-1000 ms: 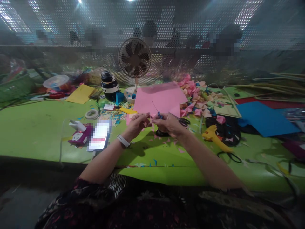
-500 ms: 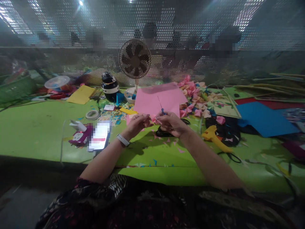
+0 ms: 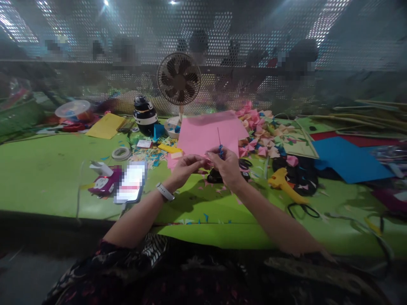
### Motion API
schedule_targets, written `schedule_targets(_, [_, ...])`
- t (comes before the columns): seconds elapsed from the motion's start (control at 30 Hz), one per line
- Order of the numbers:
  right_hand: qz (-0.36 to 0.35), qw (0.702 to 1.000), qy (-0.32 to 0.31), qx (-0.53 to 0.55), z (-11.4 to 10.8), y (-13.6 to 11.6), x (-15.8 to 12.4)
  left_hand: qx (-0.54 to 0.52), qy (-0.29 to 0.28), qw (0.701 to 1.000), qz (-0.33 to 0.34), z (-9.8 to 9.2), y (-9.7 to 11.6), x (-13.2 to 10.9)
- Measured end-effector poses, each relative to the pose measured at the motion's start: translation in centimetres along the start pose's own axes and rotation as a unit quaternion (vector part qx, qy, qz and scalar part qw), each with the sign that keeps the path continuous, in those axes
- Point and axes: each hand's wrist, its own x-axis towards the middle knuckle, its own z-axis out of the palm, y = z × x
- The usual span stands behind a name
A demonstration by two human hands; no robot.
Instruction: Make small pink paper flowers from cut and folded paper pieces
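My left hand, with a white watch at its wrist, is closed at the centre, its fingertips on a small pink paper piece mostly hidden between the hands. From the other side my right hand pinches the same piece. A thin tool with a blue twisted part sticks up out of my right hand, its tip pointing away over the large pink sheets. Pink paper scraps lie under both hands, beside a black object.
A yellow glue gun lies at the right, with folded paper flowers behind it. To the left are a phone, a purple device and a tape roll. A fan stands at the back.
My right hand has turned more upright and moved slightly left, closer to my left hand. The blue tool has turned with it. The whole view has shifted a little.
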Motion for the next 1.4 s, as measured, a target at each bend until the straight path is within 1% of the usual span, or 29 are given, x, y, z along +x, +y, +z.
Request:
schedule_targets(0.07, [0.021,1.000,-0.018,0.008,-0.1,0.0,0.0,0.002,0.003,1.000,0.002,-0.1,0.0,0.1])
schedule_targets(0.13, [0.061,0.997,-0.047,0.023,-0.2,-0.2,0.0,0.003,0.001,1.000,0.005,-0.3,0.1,0.1])
schedule_targets(0.2, [0.088,0.994,-0.060,0.033,-0.1,-0.4,0.1,0.003,-0.005,1.000,0.007,-0.5,0.1,0.2])
schedule_targets(0.37, [0.081,0.995,-0.028,0.044,0.2,-0.8,0.1,-0.004,-0.001,1.000,0.012,-0.6,0.3,0.2])
schedule_targets(0.57, [0.073,0.993,0.012,0.087,0.3,-0.5,0.4,-0.018,0.005,1.000,-0.003,-0.2,0.5,-0.1])
schedule_targets(0.63, [0.066,0.994,0.021,0.087,0.3,-0.4,0.4,-0.019,0.018,1.000,-0.002,0.0,0.4,-0.1])
schedule_targets(0.8, [0.065,0.994,0.022,0.083,0.5,0.0,0.5,0.002,0.051,0.999,-0.001,0.1,-0.1,0.2])
schedule_targets(0.9, [0.065,0.996,0.022,0.063,0.4,0.1,0.5,0.010,0.065,0.998,-0.001,0.0,-0.2,0.3])
schedule_targets(0.97, [0.058,0.998,0.011,0.031,0.1,0.0,0.5,0.009,0.073,0.997,0.008,-0.2,-0.1,0.4])
schedule_targets(1.0, [0.045,0.999,-0.001,0.004,-0.2,-0.2,0.4,0.009,0.080,0.997,0.014,-0.3,0.0,0.5])
schedule_targets(1.07, [-0.002,0.996,-0.030,-0.081,-0.7,-0.6,0.4,0.010,0.096,0.995,0.025,-0.5,0.3,0.6])
schedule_targets(1.1, [-0.034,0.989,-0.043,-0.140,-1.0,-0.7,0.3,0.009,0.104,0.994,0.030,-0.6,0.5,0.6])
schedule_targets(1.13, [-0.068,0.975,-0.051,-0.205,-1.2,-0.8,0.3,0.008,0.110,0.993,0.033,-0.7,0.6,0.7])
schedule_targets(1.23, [-0.148,0.910,-0.061,-0.383,-1.7,-0.7,0.5,0.005,0.113,0.993,0.043,-0.8,1.1,0.7])
schedule_targets(1.3, [-0.175,0.870,-0.071,-0.456,-1.8,-0.3,0.7,0.005,0.109,0.993,0.043,-0.7,1.3,0.6])
schedule_targets(1.4, [-0.193,0.831,-0.081,-0.515,-2.0,0.3,1.0,0.003,0.101,0.994,0.041,-0.6,1.4,0.5])
